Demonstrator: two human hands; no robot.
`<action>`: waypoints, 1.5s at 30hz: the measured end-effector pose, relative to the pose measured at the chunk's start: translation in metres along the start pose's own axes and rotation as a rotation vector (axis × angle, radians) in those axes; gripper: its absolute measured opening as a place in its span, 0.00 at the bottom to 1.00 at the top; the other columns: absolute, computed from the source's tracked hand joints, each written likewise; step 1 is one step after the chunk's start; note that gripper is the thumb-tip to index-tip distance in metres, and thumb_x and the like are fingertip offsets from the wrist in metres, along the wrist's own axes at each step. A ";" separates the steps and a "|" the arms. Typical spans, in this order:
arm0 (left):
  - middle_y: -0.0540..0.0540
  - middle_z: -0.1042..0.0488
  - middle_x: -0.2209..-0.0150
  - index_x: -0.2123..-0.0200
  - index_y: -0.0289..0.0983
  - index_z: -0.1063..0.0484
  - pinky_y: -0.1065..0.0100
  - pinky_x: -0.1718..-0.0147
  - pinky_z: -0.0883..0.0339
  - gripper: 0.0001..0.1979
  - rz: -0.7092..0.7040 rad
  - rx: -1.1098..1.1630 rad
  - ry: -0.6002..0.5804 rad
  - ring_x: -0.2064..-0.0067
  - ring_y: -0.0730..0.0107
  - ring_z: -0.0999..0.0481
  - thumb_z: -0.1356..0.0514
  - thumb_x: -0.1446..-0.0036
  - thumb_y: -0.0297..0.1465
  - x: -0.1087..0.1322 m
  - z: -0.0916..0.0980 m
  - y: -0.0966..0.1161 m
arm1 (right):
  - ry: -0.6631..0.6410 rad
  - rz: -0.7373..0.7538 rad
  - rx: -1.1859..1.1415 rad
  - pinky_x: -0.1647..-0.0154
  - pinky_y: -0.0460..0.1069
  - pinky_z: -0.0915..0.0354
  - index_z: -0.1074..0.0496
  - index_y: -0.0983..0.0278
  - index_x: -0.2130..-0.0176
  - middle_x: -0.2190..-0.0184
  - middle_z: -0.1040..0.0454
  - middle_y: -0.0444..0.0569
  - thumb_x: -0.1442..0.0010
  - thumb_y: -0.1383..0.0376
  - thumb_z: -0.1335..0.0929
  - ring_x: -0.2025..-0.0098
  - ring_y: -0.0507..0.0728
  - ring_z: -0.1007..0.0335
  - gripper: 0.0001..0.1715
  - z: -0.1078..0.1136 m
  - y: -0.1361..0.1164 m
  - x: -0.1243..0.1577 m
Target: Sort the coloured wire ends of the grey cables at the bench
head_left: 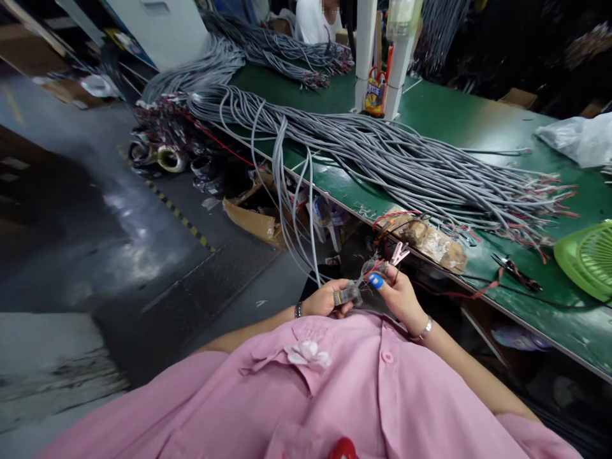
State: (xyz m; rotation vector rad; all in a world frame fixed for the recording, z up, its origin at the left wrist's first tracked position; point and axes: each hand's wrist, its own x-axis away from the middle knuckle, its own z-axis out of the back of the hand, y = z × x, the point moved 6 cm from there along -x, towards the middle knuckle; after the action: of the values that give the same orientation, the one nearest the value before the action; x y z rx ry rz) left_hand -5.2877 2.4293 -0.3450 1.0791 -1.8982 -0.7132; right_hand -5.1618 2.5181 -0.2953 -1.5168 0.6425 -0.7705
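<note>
Close to my body, my left hand [329, 298] is closed around the ends of several grey cables [312, 239], with dark tape or wrapping on its fingers. Touching the frayed red and grey wires [370, 269] just right of it is my right hand [396, 294], its fingers pinched together and blue covering on the thumb. A pink clip [399, 254] stands beside the right fingertips. The grey cables run from the bench edge down to my left hand. Fine detail between the fingers is too small to tell.
A large bundle of grey cables [363, 143] lies across the green bench [459, 115]. Pliers [516, 273], a taped block [430, 245] and a green fan [588, 258] are at the right. An open carton [253, 220] sits below. Behind the bench is a person [315, 22].
</note>
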 end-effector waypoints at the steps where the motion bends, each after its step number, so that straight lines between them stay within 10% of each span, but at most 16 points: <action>1: 0.53 0.34 0.82 0.66 0.33 0.32 0.77 0.84 0.46 0.22 -0.008 -0.011 0.008 0.83 0.80 0.38 0.36 0.47 0.49 0.000 0.001 0.001 | 0.029 0.007 0.013 0.57 0.51 0.32 0.25 0.63 0.60 0.65 0.23 0.48 0.42 0.54 0.28 0.62 0.55 0.28 0.16 0.001 0.002 0.000; 7: 0.56 0.34 0.82 0.58 0.37 0.33 0.76 0.83 0.43 0.22 -0.171 -0.164 0.252 0.83 0.78 0.39 0.35 0.47 0.46 0.000 0.011 0.015 | 0.010 0.124 0.313 0.58 0.52 0.33 0.23 0.61 0.59 0.63 0.22 0.50 0.38 0.58 0.32 0.62 0.57 0.28 0.12 0.000 0.000 0.007; 13: 0.44 0.24 0.59 0.60 0.36 0.25 0.68 0.52 0.34 0.11 -0.550 -0.452 0.456 0.56 0.67 0.27 0.34 0.46 0.34 0.005 0.006 0.051 | -0.052 0.356 0.655 0.61 0.51 0.36 0.27 0.61 0.61 0.65 0.26 0.51 0.36 0.63 0.35 0.64 0.57 0.32 0.07 -0.010 -0.028 0.015; 20: 0.58 0.43 0.84 0.68 0.35 0.31 0.77 0.82 0.53 0.09 -0.403 0.256 0.298 0.84 0.82 0.51 0.36 0.46 0.34 -0.003 0.016 0.042 | -0.359 0.406 0.651 0.70 0.48 0.42 0.32 0.62 0.70 0.74 0.35 0.46 0.36 0.61 0.35 0.71 0.53 0.41 0.12 -0.031 -0.038 0.018; 24: 0.58 0.51 0.84 0.71 0.34 0.32 0.75 0.84 0.58 0.10 -0.262 0.537 0.047 0.85 0.83 0.58 0.42 0.41 0.34 0.004 0.016 0.043 | -0.234 0.249 0.426 0.67 0.48 0.40 0.29 0.62 0.62 0.70 0.30 0.46 0.35 0.57 0.35 0.70 0.52 0.38 0.11 -0.031 -0.034 0.000; 28: 0.58 0.52 0.85 0.70 0.34 0.32 0.75 0.85 0.59 0.11 -0.167 0.543 -0.036 0.86 0.82 0.58 0.44 0.39 0.34 0.012 0.018 0.031 | -0.229 0.097 0.080 0.61 0.50 0.35 0.33 0.61 0.48 0.58 0.26 0.50 0.41 0.54 0.29 0.63 0.54 0.32 0.24 -0.046 -0.028 -0.021; 34: 0.58 0.50 0.86 0.72 0.34 0.33 0.75 0.86 0.56 0.11 -0.153 0.475 -0.093 0.87 0.82 0.56 0.41 0.41 0.36 0.015 0.023 0.017 | -0.210 0.048 -0.116 0.61 0.49 0.36 0.25 0.64 0.66 0.68 0.27 0.46 0.46 0.55 0.26 0.66 0.52 0.34 0.15 -0.062 -0.031 -0.032; 40: 0.57 0.52 0.86 0.74 0.34 0.33 0.75 0.86 0.57 0.12 -0.126 0.512 -0.090 0.87 0.81 0.55 0.41 0.41 0.35 0.015 0.025 0.018 | -0.095 -0.164 -0.310 0.82 0.44 0.54 0.27 0.63 0.67 0.83 0.41 0.36 0.47 0.53 0.26 0.82 0.45 0.58 0.17 -0.052 -0.015 -0.024; 45: 0.57 0.51 0.86 0.69 0.35 0.30 0.75 0.85 0.57 0.09 -0.097 0.517 -0.116 0.87 0.81 0.56 0.41 0.41 0.34 0.012 0.022 0.017 | -0.190 -0.027 -0.292 0.64 0.47 0.36 0.25 0.61 0.61 0.63 0.26 0.46 0.55 0.56 0.21 0.66 0.52 0.34 0.23 -0.055 -0.030 -0.020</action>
State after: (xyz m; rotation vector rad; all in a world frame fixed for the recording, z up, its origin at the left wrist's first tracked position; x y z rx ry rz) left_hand -5.3173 2.4281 -0.3381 1.4797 -2.2071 -0.3431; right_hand -5.2187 2.5020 -0.2663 -1.8440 0.6113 -0.5600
